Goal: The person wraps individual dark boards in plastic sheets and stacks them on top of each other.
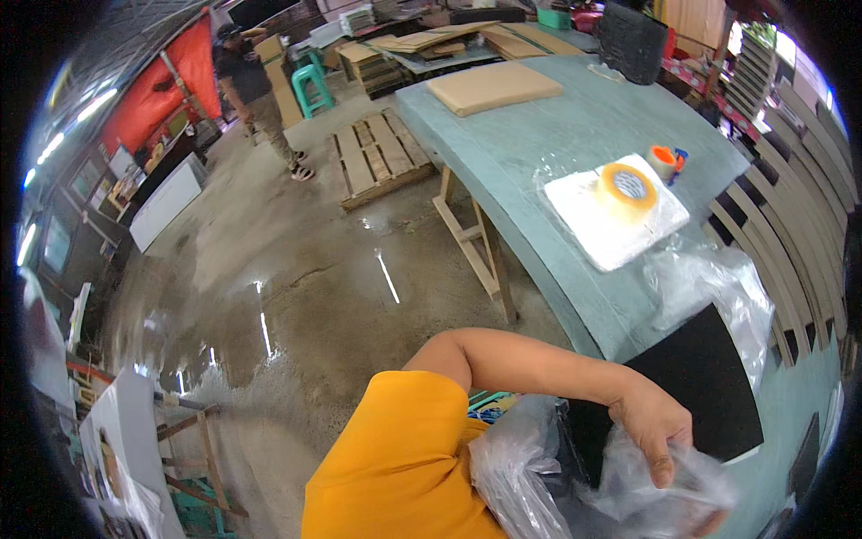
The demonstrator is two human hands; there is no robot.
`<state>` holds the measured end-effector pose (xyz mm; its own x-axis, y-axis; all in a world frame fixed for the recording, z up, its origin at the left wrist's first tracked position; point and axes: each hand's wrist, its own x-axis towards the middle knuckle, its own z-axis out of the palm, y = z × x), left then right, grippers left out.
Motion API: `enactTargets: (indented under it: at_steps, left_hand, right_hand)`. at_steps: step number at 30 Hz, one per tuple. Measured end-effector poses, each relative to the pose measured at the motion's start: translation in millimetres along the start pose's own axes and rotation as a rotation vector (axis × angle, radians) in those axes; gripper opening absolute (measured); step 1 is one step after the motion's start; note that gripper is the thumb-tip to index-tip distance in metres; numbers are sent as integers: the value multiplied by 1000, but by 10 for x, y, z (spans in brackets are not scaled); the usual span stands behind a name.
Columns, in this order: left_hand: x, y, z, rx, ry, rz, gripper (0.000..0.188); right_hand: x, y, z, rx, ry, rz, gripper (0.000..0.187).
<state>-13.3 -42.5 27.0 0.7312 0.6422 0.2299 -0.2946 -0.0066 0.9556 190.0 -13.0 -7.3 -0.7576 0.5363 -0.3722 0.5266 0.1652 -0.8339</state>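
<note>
My left arm, in a yellow-orange sleeve, bends across the lower middle. At its end my left hand (654, 422) is closed on a crumpled clear plastic bag (530, 463), fingers pointing down. Beneath this hand lies a flat black panel (700, 382) at the table's near edge; part of the bag lies over it. Only a little of my right hand (709, 523) shows at the bottom, beside the plastic, and its grip is hidden. Another loose clear plastic sheet (714, 278) lies just beyond the panel.
On the grey-green table (485, 126) are a white wrapped slab (597, 229) bearing a yellow tape roll (627, 186), an orange tape dispenser (664, 162) and a brown flat package (494, 87). A wooden pallet (377, 157) lies on the wet floor; a person (256, 90) stands beyond.
</note>
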Motion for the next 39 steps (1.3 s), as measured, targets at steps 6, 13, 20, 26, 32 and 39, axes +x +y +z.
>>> enactTargets:
  at_steps: [6,13,20,26,32,39]
  left_hand:
    - [-179,541,55,-53,-329,232,26]
    - [-328,-313,-96,1959,-182,-509,8]
    - [-378,426,104,825,99,-73,25]
    - [-345,226,-951,1633,1062,-83,52]
    - [-205,149,-744,1772,757,-107,73]
    - [-363,412,-725,1228,777,128,36]
  right_hand:
    - [-112,-157,-251,-539,195,-1,30]
    - [-577,-497,-305,-1166,-22,143,24]
    - [-531,168,-1161,-451,1402,-296,28]
    - [-214,-44,-698,-633,1099,-302,57]
    - [-340,76,-831,-789,1087,-202,61]
    - [-339,31,-851,-280,1170,-431,31]
